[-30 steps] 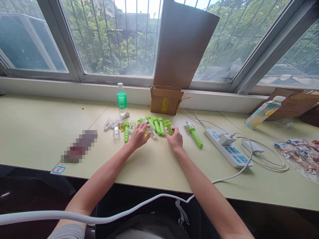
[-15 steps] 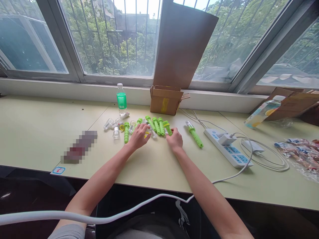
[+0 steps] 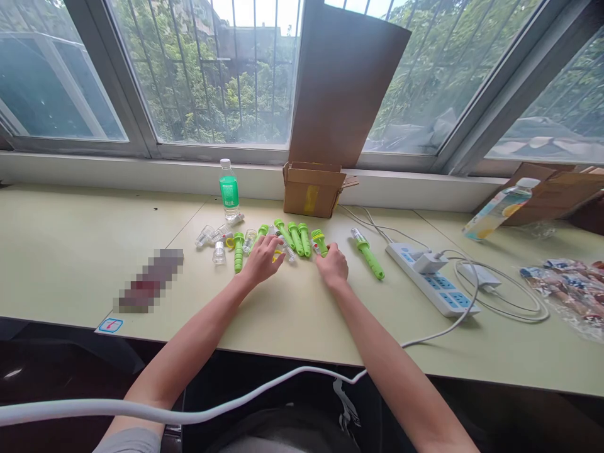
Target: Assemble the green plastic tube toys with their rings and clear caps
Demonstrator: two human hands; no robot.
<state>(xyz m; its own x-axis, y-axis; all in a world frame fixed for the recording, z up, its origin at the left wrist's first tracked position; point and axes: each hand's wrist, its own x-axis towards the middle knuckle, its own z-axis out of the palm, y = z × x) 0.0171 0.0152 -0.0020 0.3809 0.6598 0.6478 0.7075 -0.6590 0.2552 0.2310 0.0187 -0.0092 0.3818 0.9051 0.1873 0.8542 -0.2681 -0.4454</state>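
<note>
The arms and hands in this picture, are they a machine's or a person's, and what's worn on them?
A person's. The left hand and right hand wear no gloves, and no watch shows. A grey sleeve ends high on the left arm; no sleeve shows on the right arm.

Bright daylight through hazy windows [image 3: 212, 82]
</note>
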